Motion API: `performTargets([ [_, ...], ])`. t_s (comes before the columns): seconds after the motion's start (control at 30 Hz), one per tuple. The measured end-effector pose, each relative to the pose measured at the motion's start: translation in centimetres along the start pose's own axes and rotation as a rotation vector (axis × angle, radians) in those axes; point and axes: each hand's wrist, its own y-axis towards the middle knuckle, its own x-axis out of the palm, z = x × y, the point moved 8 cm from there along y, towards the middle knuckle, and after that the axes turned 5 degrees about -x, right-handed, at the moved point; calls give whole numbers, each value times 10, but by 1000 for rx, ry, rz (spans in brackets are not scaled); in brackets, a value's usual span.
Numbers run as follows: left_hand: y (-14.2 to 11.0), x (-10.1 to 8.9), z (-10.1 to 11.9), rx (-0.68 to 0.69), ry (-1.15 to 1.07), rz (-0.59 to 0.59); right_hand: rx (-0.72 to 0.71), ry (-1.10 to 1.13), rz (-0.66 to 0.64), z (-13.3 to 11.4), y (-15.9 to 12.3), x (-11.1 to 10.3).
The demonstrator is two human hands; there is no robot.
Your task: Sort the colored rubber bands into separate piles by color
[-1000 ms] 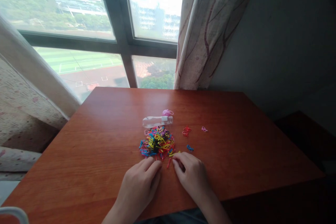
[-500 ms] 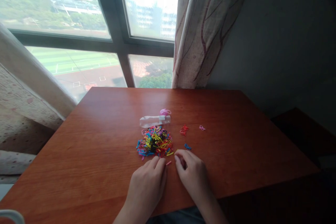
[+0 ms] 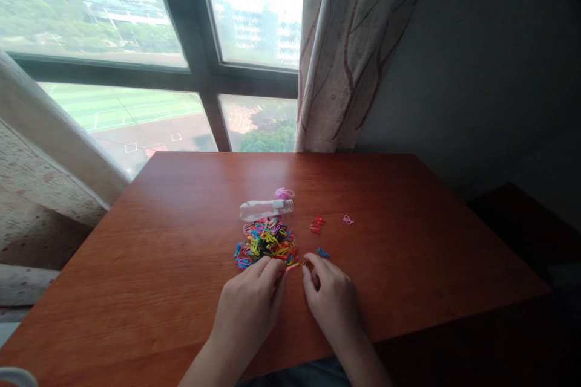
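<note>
A heap of small elastic bands (image 3: 265, 240) in yellow, black, blue, red and pink lies on the table. At its near edge, my left hand (image 3: 252, 296) is closed in a pinch, and a pink band (image 3: 292, 267) sticks out from its fingertips. My right hand (image 3: 333, 290) curves just right of the heap, thumb and forefinger drawn together. A tiny yellowish band (image 3: 304, 263) shows at those fingertips, partly hidden. Beyond the right hand lie a blue band (image 3: 323, 252), a small group of red bands (image 3: 317, 224) and a pink-purple band (image 3: 348, 220).
Behind the heap a clear plastic bottle (image 3: 263, 210) lies on its side, with a pink looped cap (image 3: 284, 193) beside it. The wooden table (image 3: 149, 242) reaches to the window and curtain (image 3: 349, 60). A white curved object (image 3: 18, 377) shows at lower left.
My left hand has moved forward to the heap's near edge, and the pink band has moved with it. My right hand stays almost in place. The view has shifted slightly.
</note>
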Motion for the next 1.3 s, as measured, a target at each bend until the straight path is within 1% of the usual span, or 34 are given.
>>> performTargets([
  [0.1, 19, -6, 10, 18, 12, -11, 4, -21, 4, -1, -1, 0],
  [0.2, 46, -6, 26, 64, 52, -54, 22, -25, 10, 0, -2, -1],
  [0.3, 76, 7, 38, 95, 97, -175, 38, -40, 4, 2, -2, -1],
  [0.4, 103, 19, 44, 112, 115, -225, 43, -43, 5, 2, -2, -1],
  [0.47, 115, 28, 46, 133, 122, -248, 43, -40, 10, 3, -2, -1],
  [0.57, 125, 41, 47, 162, 133, -285, 52, -28, 8, 4, -2, 0],
  [0.73, 128, 54, 45, 169, 156, -323, 72, 7, 0, 5, -3, 0],
  [0.87, 126, 53, 42, 158, 167, -328, 81, 5, -4, 6, -3, 1],
  [0.97, 122, 44, 40, 149, 168, -318, 79, -8, 4, 6, -4, 1],
  [1.07, 112, 29, 36, 133, 160, -301, 80, -30, 8, 6, -3, 1],
  [1.23, 80, 6, 22, 91, 124, -272, 70, -29, 9, 5, -2, -1],
  [1.3, 64, 0, 14, 73, 42, -237, 63, -21, 3, 4, -1, -1],
])
